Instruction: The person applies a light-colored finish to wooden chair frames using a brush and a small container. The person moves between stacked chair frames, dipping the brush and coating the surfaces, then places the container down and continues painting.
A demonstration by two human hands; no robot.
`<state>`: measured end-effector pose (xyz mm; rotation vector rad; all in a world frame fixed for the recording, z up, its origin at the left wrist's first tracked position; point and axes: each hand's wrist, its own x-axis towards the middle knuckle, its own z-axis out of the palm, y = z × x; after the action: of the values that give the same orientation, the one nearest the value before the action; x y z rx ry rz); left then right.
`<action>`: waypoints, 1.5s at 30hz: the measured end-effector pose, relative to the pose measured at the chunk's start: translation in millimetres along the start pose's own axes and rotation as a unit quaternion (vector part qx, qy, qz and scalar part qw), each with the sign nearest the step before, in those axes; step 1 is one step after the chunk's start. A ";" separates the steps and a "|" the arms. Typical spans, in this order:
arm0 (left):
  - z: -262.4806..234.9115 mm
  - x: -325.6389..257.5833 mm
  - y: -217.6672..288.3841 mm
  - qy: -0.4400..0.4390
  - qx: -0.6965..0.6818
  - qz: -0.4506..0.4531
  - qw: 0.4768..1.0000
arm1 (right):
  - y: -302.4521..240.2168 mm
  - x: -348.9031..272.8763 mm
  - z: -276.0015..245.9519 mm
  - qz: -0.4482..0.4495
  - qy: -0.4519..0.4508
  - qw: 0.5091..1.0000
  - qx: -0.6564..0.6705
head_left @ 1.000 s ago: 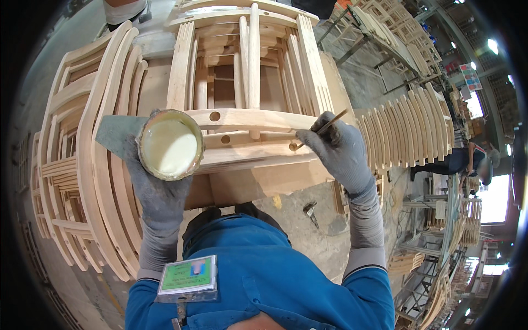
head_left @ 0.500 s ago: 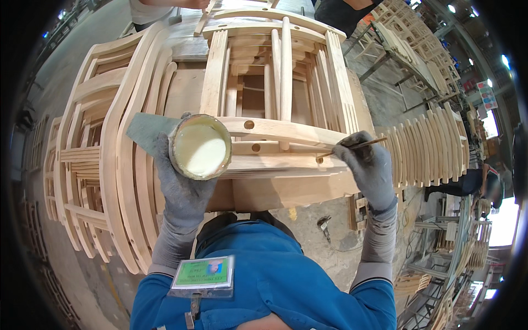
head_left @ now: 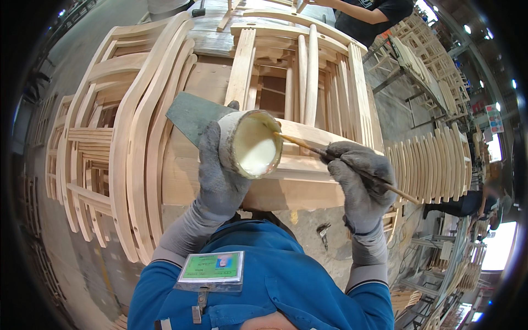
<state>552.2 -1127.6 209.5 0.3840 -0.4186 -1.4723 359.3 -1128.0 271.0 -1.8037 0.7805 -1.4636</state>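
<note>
Wrapped round a round cup (head_left: 230, 144) of creamy white liquid, probably glue, is my gloved left hand (head_left: 217, 170). The cup tilts so that its mouth faces me. A flat grey-green plate (head_left: 195, 118) sticks out behind the cup on the left; whether my fingers grip it too is hidden. Between the fingers of my gloved right hand (head_left: 363, 179) is a thin brush (head_left: 301, 144). Its tip lies at the right inner rim of the cup. Beyond both hands stand pale wooden frames (head_left: 239, 69) with round holes in their rails, partly covered by my hands.
Curved wooden frames (head_left: 124, 132) stand stacked at the left. Upright curved slats (head_left: 429, 165) line the right. A person in dark clothing (head_left: 374, 19) works across the table, with another at the far left. A dark tool (head_left: 323, 234) lies on the floor.
My right hand has brought the brush from the frame's rail to the cup, tip now at its rim. The cup has moved rightward in view and tilted toward the brush.
</note>
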 end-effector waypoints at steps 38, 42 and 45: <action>-8.6 91.2 39.4 0.082 -0.016 0.146 0.986 | 196.8 296.6 -134.7 0.121 0.054 0.988 -0.084; -28.3 93.2 51.5 0.125 0.000 0.162 0.979 | 257.4 327.2 -142.0 0.181 0.030 0.971 -0.156; -40.5 91.6 54.7 0.149 0.004 0.195 0.969 | 286.2 335.5 -135.5 0.177 0.031 0.971 -0.157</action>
<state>624.5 -1215.8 204.6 0.4905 -0.2402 -1.0104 279.8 -1582.1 252.1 -1.7304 1.3522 -1.2142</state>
